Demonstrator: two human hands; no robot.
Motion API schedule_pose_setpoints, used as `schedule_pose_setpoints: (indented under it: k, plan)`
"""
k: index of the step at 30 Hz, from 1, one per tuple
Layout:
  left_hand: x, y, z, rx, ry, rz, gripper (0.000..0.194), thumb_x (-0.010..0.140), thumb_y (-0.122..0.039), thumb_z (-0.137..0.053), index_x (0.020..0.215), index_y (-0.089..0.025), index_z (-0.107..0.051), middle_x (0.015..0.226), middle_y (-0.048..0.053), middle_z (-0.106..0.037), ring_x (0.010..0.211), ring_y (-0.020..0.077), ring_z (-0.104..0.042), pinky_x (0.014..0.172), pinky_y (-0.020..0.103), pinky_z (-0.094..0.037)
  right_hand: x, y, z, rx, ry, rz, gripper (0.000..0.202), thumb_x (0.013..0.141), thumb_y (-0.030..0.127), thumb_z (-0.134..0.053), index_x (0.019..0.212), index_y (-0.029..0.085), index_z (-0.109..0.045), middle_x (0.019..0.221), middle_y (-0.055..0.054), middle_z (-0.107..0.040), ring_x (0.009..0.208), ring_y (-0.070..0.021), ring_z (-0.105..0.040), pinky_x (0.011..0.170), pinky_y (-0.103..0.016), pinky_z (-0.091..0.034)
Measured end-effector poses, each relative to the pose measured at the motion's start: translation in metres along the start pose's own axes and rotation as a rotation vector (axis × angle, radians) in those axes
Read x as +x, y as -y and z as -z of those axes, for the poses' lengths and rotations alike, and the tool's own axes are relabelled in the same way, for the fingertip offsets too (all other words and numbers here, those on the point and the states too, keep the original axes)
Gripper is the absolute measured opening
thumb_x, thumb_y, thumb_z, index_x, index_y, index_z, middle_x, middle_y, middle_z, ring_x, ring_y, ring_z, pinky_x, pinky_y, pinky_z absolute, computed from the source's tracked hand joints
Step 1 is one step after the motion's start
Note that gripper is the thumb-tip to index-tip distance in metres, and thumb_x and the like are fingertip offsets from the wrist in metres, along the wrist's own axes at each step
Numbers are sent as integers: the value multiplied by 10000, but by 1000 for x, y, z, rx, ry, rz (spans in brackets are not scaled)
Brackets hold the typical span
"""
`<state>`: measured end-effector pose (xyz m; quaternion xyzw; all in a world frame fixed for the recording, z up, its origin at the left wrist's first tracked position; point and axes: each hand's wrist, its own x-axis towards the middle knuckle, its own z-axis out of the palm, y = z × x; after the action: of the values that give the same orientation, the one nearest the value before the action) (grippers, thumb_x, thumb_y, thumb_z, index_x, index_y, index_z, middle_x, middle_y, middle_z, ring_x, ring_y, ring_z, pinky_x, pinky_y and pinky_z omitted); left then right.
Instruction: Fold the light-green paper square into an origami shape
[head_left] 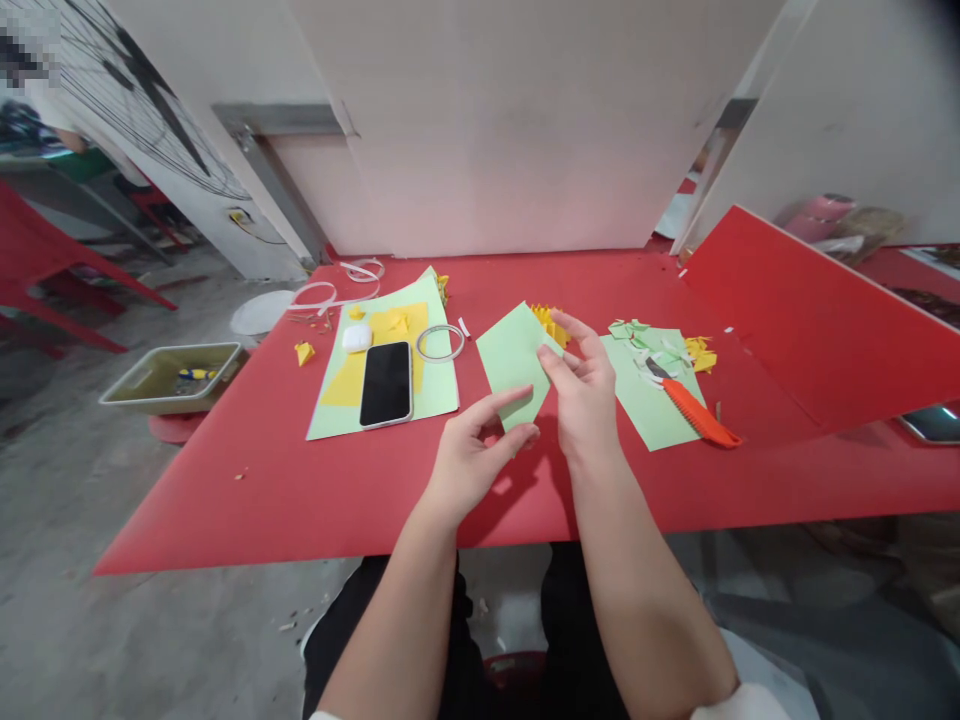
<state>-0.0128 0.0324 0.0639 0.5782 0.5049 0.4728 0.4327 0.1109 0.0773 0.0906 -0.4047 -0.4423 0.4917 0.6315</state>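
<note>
A light green sheet of paper (514, 350) is held up above the red table, tilted, in front of my chest. My right hand (589, 390) pinches its right edge, with the thumb on the near face. At the lower left edge is my left hand (484, 445), its index finger lying across the paper and its thumb apart below. Behind the sheet, a yellow folded-paper piece (551, 325) with a spiky edge is partly covered. To the right, an orange-handled utility knife (690, 405) lies on another green sheet (652, 425) with green paper scraps (645, 340).
On the left, a black-screened phone (386, 385), white case (357, 338) and tape-like ring (440, 343) rest on green and yellow paper. A red board (832, 320) leans at the right. A bin (176, 378) stands beyond the red table's (315, 510) left edge.
</note>
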Motion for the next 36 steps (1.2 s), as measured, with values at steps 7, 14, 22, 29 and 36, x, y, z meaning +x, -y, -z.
schedule_pose_setpoints:
  k: [7,14,22,29,36]
  plan:
    - [1,-1,3,-48,56,-8,368,749,-328,-675,1106,-249,-641,706,-23,-637,727,145,-661,676,247,-532,11,-12,8,-68,-127,110,161,749,324,-629,881,246,-677,832,2,-662,770,-141,-583,737,-299,-472]
    - [-1,1,7,-79,56,-28,388,800,-300,-615,1185,-254,-587,674,-25,-631,700,139,-658,679,254,-542,10,-7,12,-117,-131,88,172,759,364,-620,889,255,-649,727,13,-603,671,-133,-557,668,-294,-468]
    - [4,3,1,-184,-7,-97,314,811,-273,-609,1124,-242,-612,1087,47,-654,945,175,-639,798,279,-534,3,1,6,-127,176,-77,299,720,262,-651,1017,278,-623,643,50,-554,583,-105,-515,590,-269,-476]
    - [5,1,2,-259,-102,-110,264,767,-260,-664,1024,-201,-652,1005,53,-694,892,192,-669,796,311,-547,2,-3,7,-67,354,-126,423,727,228,-638,1141,305,-598,587,69,-518,570,-107,-547,618,-306,-534]
    - [6,2,5,-269,-125,-88,281,762,-260,-671,1034,-195,-641,997,53,-694,891,196,-675,810,312,-537,3,-1,6,-12,318,-103,419,709,247,-678,1115,296,-588,712,42,-640,679,-130,-606,696,-316,-540]
